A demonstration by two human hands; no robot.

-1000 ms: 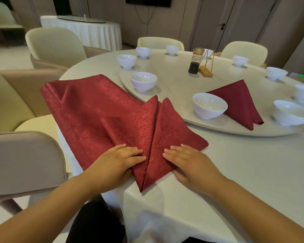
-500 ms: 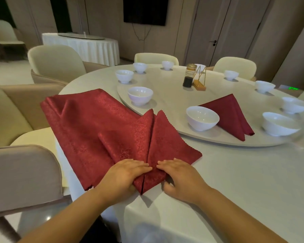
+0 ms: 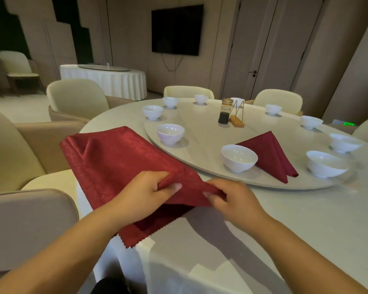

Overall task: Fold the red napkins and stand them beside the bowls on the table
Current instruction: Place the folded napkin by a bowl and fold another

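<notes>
left hand (image 3: 145, 194) pinches red napkin (image 3: 119, 164) | right hand (image 3: 232, 200) pinches same fold | table (image 3: 306, 219) edge

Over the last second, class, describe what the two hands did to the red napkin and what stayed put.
The left hand and right hand, earlier flat on the near napkin, now pinch its folded edge and lift it off the table. The finished napkin and the bowl beside it stayed put.
</notes>
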